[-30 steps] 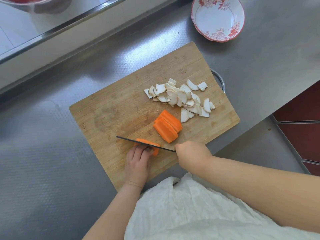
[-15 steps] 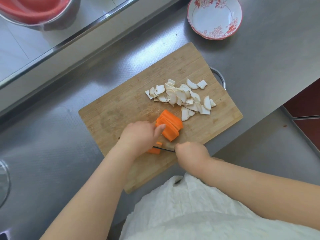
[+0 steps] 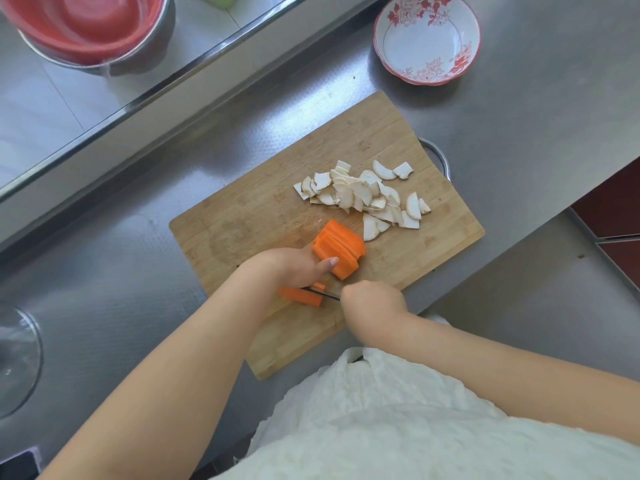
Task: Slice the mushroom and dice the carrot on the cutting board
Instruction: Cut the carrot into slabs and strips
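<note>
While the mushroom slices [image 3: 363,197] lie finished far right on the board [image 3: 242,216], the carrot step is underway — the right hand [image 3: 372,301] grips the knife [image 3: 327,295] over a carrot strip [image 3: 299,295]; the left hand [image 3: 287,268] rests fingers together beside the carrot stack [image 3: 341,249]. Next — steady crosswise cuts.

surface: steel counter [image 3: 519,109] | centre: wooden cutting board [image 3: 263,206], lying askew | far right: red-flowered bowl [image 3: 426,39] | near left edge: glass lid [image 3: 17,358], partly visible
</note>
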Motion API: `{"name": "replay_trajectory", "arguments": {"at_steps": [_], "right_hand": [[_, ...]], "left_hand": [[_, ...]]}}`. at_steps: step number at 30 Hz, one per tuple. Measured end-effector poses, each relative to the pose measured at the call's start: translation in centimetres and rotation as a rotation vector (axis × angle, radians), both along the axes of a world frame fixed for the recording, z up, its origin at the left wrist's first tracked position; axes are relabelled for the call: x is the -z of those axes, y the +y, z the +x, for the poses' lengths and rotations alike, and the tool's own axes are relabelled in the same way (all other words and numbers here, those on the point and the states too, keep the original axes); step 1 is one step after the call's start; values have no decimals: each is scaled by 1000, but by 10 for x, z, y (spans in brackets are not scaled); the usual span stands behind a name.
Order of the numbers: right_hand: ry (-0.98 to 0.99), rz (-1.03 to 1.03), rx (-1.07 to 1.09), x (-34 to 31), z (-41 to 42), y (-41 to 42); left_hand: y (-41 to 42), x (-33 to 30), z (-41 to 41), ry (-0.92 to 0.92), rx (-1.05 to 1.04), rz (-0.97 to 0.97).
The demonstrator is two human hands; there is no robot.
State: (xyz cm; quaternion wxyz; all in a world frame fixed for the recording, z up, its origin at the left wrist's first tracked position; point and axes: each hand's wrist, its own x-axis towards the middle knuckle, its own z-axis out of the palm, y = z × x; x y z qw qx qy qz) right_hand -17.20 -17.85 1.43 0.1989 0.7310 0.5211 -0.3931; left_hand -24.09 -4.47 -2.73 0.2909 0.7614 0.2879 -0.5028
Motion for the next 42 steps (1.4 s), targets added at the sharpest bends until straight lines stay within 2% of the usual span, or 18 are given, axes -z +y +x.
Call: {"name": "replay_trajectory", "arguments": {"at_steps": [15,18,19,20,22,24,25,27,28,31,33,36,42], "right_hand": [[-22,-6,-33,-17,-8,13],[-26,-19,-40,-18,-10,17],[-28,-15,-39,-17,-11,18],[-31,-9,-34,-17,-11,19],[-29,-10,-18,-16,-10,21],[-22,-9,3,-15,-10,22],[-18,-5,13,-15,-10,24],[-7,-1,27,-14,-10,29],[1,1,29,-13,-9,32],[30,21,25,-11,-7,40],[39,49,4,-8,-5,42],[52,105,-18,-3,-3,30],[22,175,-10,7,-3,-7]], "left_hand": [[3,-6,0,-1,-17,-30],[4,-14,-1,-18,-97,-22],[7,-16,-4,-107,-169,-5],[10,-20,-7,-280,-269,35],[14,-31,-20,-781,-566,239],[8,-41,-41,-1236,-902,555],[2,-40,-54,-1371,-1042,688],[-17,-28,-77,-1446,-1134,793],[-29,-18,-88,-1428,-1066,773],[-62,22,-116,-1351,-543,725],[-77,46,-125,-1269,-354,709],[-85,65,-124,-1173,-325,733],[-81,73,-111,-1153,-328,790]]}}
